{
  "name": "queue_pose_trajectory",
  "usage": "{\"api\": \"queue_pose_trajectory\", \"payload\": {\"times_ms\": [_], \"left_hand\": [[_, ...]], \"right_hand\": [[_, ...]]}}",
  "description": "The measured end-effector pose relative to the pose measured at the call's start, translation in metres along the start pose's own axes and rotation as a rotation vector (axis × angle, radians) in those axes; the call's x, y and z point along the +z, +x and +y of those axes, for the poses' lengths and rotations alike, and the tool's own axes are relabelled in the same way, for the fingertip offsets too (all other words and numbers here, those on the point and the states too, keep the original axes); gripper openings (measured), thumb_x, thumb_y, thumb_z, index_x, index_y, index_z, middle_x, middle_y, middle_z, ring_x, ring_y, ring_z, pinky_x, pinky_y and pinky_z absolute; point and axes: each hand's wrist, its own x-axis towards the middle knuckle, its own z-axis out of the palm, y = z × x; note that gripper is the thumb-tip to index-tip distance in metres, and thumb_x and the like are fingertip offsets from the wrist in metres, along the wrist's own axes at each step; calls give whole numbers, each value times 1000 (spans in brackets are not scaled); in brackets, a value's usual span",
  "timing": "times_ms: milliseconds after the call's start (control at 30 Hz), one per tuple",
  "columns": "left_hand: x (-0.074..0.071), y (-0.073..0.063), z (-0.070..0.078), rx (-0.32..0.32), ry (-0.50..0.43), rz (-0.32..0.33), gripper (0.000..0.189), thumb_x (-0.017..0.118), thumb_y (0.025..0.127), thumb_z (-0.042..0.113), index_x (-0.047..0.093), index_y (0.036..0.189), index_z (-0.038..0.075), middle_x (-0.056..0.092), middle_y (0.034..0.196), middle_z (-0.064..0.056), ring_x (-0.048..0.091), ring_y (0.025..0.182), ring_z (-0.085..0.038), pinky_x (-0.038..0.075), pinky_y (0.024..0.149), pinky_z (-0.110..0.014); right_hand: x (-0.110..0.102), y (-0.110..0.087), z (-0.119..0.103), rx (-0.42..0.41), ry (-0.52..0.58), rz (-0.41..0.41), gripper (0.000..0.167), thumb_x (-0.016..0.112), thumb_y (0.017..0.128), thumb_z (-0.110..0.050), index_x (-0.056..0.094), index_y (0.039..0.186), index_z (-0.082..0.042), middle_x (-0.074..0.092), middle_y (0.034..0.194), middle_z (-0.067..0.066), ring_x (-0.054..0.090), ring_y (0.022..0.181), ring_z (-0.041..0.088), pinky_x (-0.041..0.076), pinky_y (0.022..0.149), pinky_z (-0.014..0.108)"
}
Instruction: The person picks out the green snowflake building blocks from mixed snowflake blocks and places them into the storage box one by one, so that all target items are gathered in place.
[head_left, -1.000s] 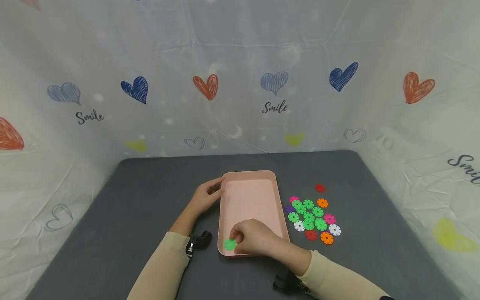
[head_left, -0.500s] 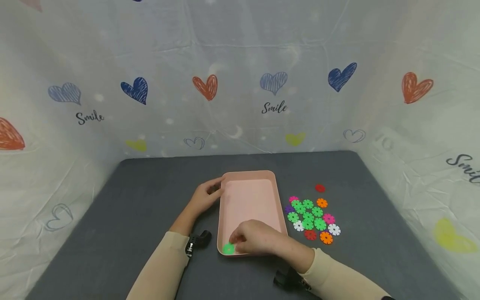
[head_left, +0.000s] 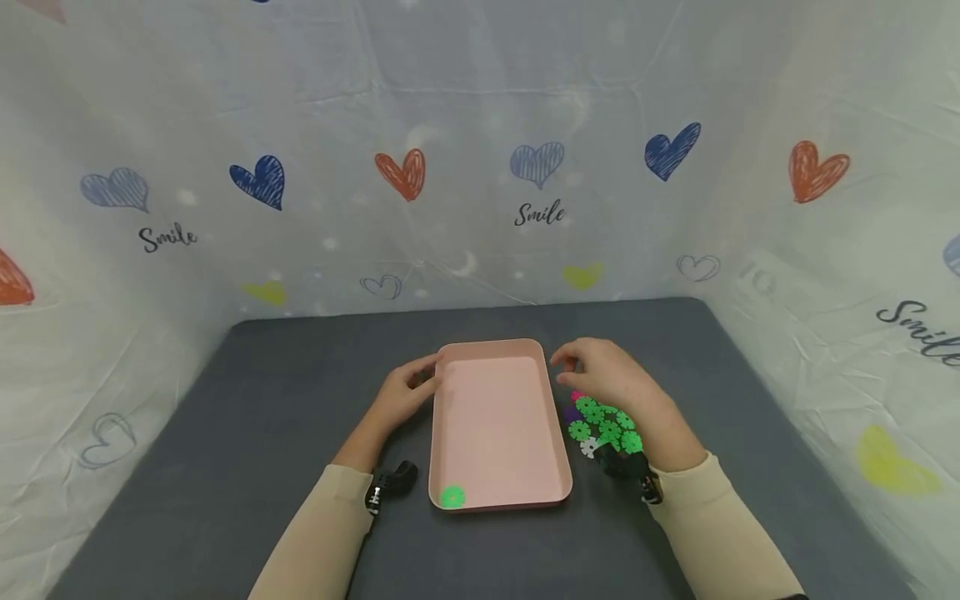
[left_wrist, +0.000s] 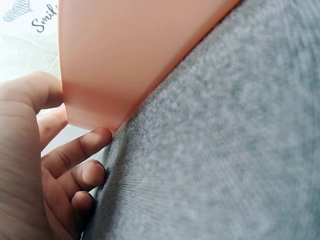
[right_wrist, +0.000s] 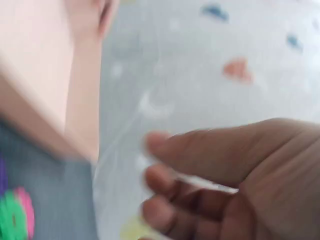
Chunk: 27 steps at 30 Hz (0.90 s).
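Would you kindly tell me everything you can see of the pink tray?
The pink tray is a shallow rectangle with rounded corners and a low raised rim, smooth and plastic-looking. It lies on the dark table, longer from near to far. The left hand touches its left side near the far corner, and one green disc lies inside, at the near left corner.
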Motion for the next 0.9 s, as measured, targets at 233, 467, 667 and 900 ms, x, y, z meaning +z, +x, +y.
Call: {"api": "queue_pose_trajectory", "payload": {"times_ms": [233,467,667,900], "left_hand": [[-1,-4,0,-35,14,2,47,71,99,20,62,144,11,69,118,-15,55,76,-21,46,64,-34],[-1,-5,3,-32,12,8,48,71,99,20,61,144,10,69,118,-15,57,77,-20,47,64,-33],[0,-2,3,-9,14,11,46,72,99,20,62,143,11,69,115,-14,55,74,-20,46,63,-33],[1,-1,2,-12,19,13,46,72,99,19,63,143,10,69,115,-14,56,77,-19,47,66,-33]], "right_hand": [[-3,3,43,284,-178,-173,14,65,92,2,68,105,-2,65,99,11,52,71,23,45,64,37],[6,6,59,353,-232,-250,27,85,84,-10,65,99,-6,61,92,5,56,77,23,50,70,40],[-1,2,68,327,-74,-173,25,83,82,-6,59,77,-7,49,69,2,45,57,18,41,56,34],[-24,-4,55,226,255,-58,25,72,94,-6,67,117,0,69,87,12,69,79,33,55,73,45]]}}
